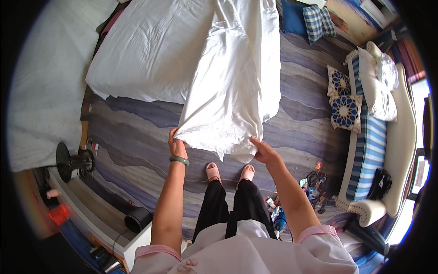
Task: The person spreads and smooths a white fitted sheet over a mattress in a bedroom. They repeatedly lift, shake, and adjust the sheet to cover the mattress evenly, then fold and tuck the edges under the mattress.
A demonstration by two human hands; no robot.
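Observation:
A white bed sheet (226, 78), folded lengthwise into a long strip, stretches from the bed (147, 65) toward me. My left hand (177, 143) grips its near left corner, with the thumb on top and a green bangle around the wrist. At the near right corner, my right hand (263, 150) pinches the cloth between thumb and fingers. The sheet's near edge is held off the bed, above the floor in front of my feet, and a small point of cloth hangs from it. White cloth also covers the bed itself.
A striped sofa (366, 150) with patterned cushions (345, 111) stands on the right. Clutter (313, 186) lies on the patterned carpet (137, 126) near my right arm. Blue cushions (294, 17) sit beyond the bed. At left are a black round-based object (70, 161) and a black bin (138, 220).

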